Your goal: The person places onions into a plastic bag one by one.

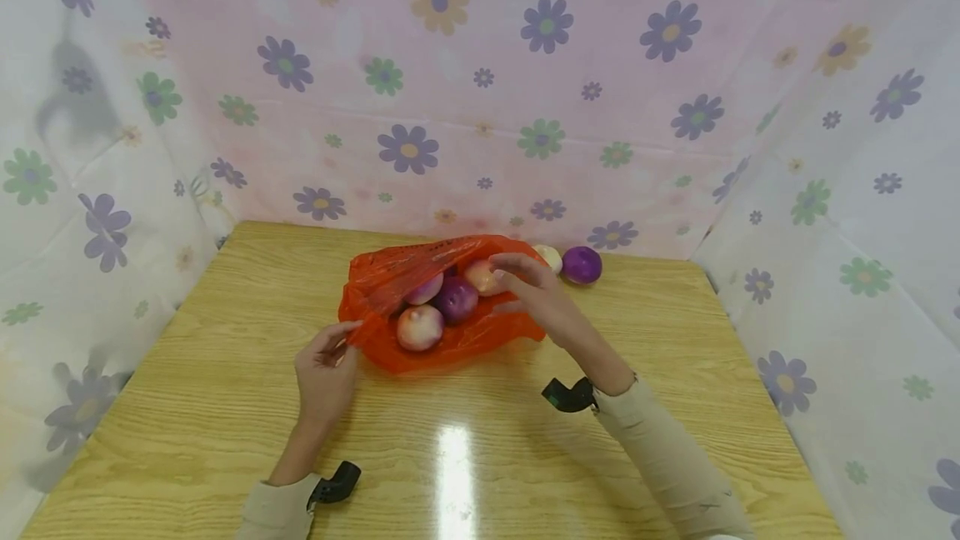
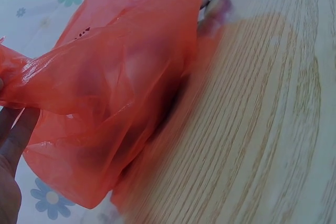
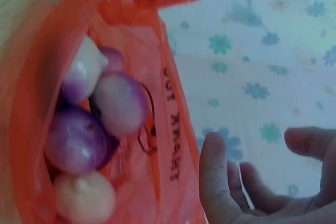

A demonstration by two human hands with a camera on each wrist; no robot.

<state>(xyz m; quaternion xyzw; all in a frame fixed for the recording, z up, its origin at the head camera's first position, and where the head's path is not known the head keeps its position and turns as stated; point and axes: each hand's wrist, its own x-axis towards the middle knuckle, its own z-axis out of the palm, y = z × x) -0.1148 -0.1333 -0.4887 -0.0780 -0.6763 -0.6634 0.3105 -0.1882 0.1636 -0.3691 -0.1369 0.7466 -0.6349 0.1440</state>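
Note:
A red plastic bag [image 1: 390, 273] lies open on the table, with several purple and pale onions [image 1: 420, 328] inside it. At its near left edge, my left hand [image 1: 324, 377] pinches the bag's rim; in the left wrist view the film stretches from those fingers [image 2: 21, 135]. My right hand [image 1: 553, 307] hovers over the bag's right end, thumb and fingers spread and holding nothing. The right wrist view looks into the bag at a purple onion [image 3: 76, 140] and a pale one [image 3: 84, 198] among others, with dark lettering on the film.
Beyond the right hand, a pale onion [image 1: 550, 257] and a dark purple onion [image 1: 582, 265] sit outside the bag near the table's back edge. Flower-printed cloth [image 1: 480, 107] encloses the wooden table [image 1: 660, 340] at the back and both sides.

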